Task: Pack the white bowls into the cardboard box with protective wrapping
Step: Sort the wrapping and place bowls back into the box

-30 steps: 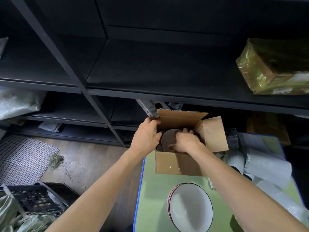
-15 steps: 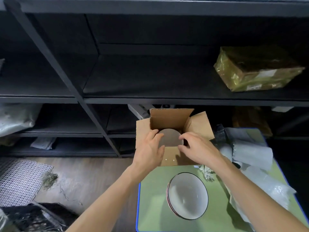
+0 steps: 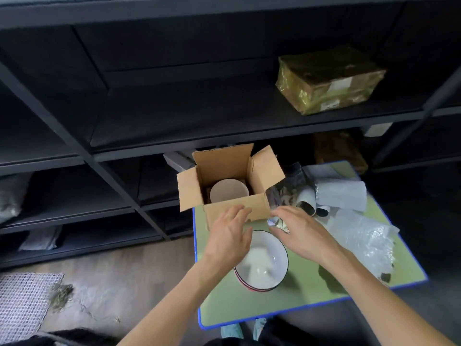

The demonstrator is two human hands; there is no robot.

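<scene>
An open cardboard box (image 3: 234,213) stands at the far left of the green table (image 3: 311,278). Inside it lies a round pale bowl (image 3: 228,193), seen from above. A stack of white bowls with dark rims (image 3: 264,265) sits on the table just in front of the box. My left hand (image 3: 229,236) hovers above the stack's left edge, fingers spread and holding nothing. My right hand (image 3: 296,233) is over the stack's right rim, its fingertips at a crumpled scrap of wrapping (image 3: 278,223); whether it grips the scrap is unclear.
Bubble wrap (image 3: 366,243) and rolled white foam sheets (image 3: 341,196) lie across the table's right side. Dark metal shelving (image 3: 174,126) rises behind the box, with a taped parcel (image 3: 329,81) on it. A white mesh mat (image 3: 22,308) lies on the floor at left.
Both hands have come out of the box and drawn back toward me, now over the stack of bowls. The bowl stays inside the box. The camera view has shifted left.
</scene>
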